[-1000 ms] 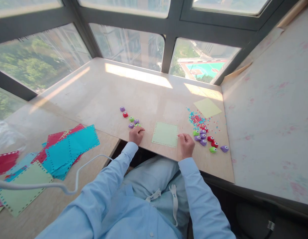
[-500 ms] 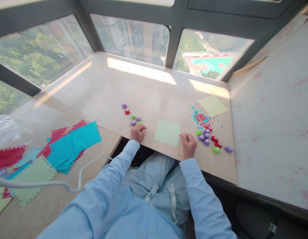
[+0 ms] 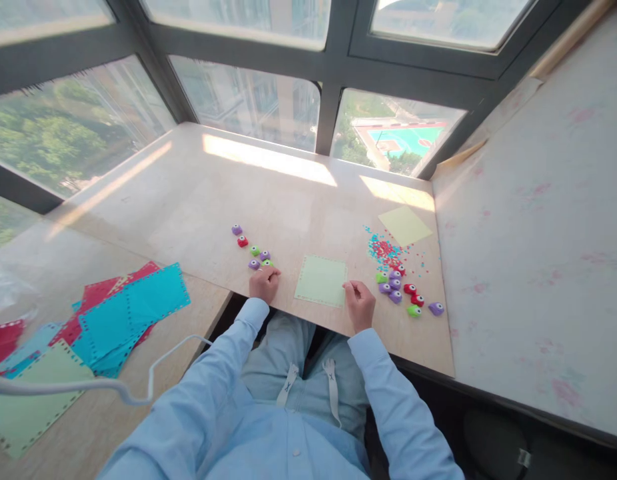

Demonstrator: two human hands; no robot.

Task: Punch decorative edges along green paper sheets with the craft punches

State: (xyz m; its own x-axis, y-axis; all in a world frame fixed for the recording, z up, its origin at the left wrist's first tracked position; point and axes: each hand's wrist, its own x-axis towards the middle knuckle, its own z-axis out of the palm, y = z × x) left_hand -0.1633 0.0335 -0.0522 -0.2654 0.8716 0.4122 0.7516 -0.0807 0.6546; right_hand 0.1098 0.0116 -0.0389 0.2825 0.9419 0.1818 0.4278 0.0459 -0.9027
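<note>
A pale green paper sheet (image 3: 321, 281), with small holes punched along its edges, lies flat near the table's front edge. Left of it, my left hand (image 3: 264, 285) rests as a loose fist on the table edge, with nothing visible in it. It lies against a green craft punch (image 3: 267, 263); a purple craft punch (image 3: 254, 265) is close by. My right hand (image 3: 359, 305) is also closed, its fingertips beside the sheet's right edge; I see nothing held. Right of that hand stand several craft punches in purple, red and green, among them a purple punch (image 3: 395, 297).
Red and blue paper confetti (image 3: 383, 250) is scattered at the right, next to a pale yellow sheet (image 3: 405, 225). Punched blue paper (image 3: 133, 307) and other coloured sheets overlap at the left. A white cable (image 3: 151, 373) crosses there. Windows and a papered wall (image 3: 528, 233) border the table.
The camera view has tilted up and shifted, so everything appears lower and farther left. Both hands, the sheet and the punches keep their places relative to one another.
</note>
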